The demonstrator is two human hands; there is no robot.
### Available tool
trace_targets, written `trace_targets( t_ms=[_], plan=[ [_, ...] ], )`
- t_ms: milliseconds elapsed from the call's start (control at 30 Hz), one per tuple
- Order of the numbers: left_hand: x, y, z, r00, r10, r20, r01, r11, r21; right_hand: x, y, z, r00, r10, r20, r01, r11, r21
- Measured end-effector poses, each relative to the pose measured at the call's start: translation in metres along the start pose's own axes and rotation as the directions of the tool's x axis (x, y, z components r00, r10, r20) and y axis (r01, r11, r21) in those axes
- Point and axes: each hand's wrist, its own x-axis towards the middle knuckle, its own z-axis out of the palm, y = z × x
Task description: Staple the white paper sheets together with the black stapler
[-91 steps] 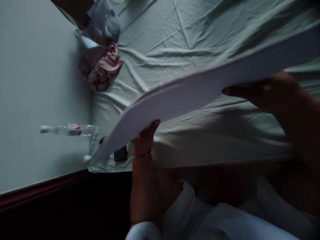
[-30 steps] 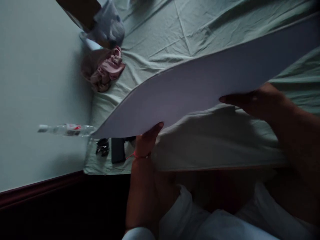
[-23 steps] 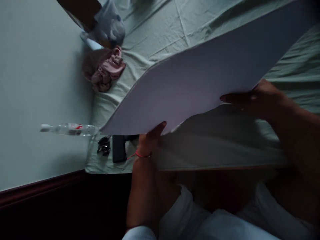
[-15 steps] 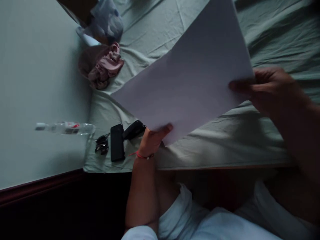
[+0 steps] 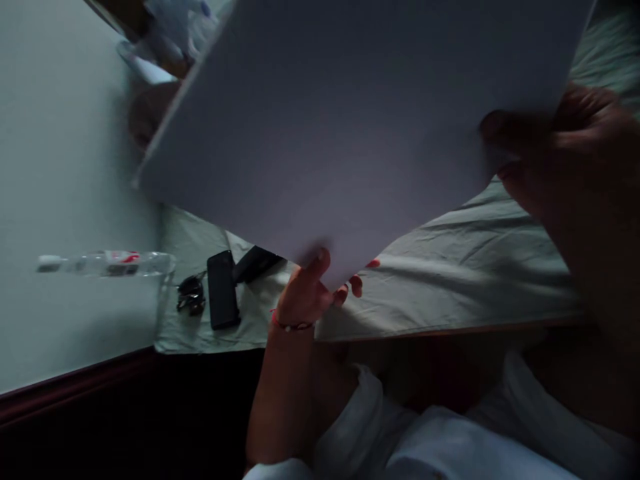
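A large sheet of white paper (image 5: pixel 350 133) is held up in front of me, tilted, covering much of the view. My left hand (image 5: pixel 315 293) grips its lower corner, thumb on the near face and fingers behind, some fingertips showing past the edge. At the sheet's right edge my right hand (image 5: pixel 555 140) pinches it, the thumb lying on the near face; that hand is dark and blurred. Whether it is one sheet or more I cannot tell.
Left of my left hand, on the green cloth (image 5: pixel 425 293), lie a black phone (image 5: pixel 223 290), a dark case-like object (image 5: pixel 256 264) and keys (image 5: pixel 191 295). A clear plastic bottle (image 5: pixel 107 264) is by the wall (image 5: pixel 60 167). A plastic bag (image 5: pixel 173 30) shows at the upper left.
The paper has come up closer and spread further left, now hiding most of the pink cloth and part of the dark case. My right hand has risen to the right.
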Motion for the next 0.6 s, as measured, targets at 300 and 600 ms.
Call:
trace_targets(
  t_ms=[300, 600],
  plan=[
    [-0.001, -0.004, -0.005, 0.99, 0.096, -0.104, -0.065, 0.961, 0.268, 0.001, -0.003, 0.002, 0.997, 0.063, -0.053, -0.066, 0.996, -0.052],
    [-0.005, -0.007, -0.018, 0.987, 0.137, -0.086, -0.095, 0.921, 0.377, 0.003, -0.006, 0.001, 0.875, 0.471, -0.113, -0.484, 0.859, -0.167]
  ],
)
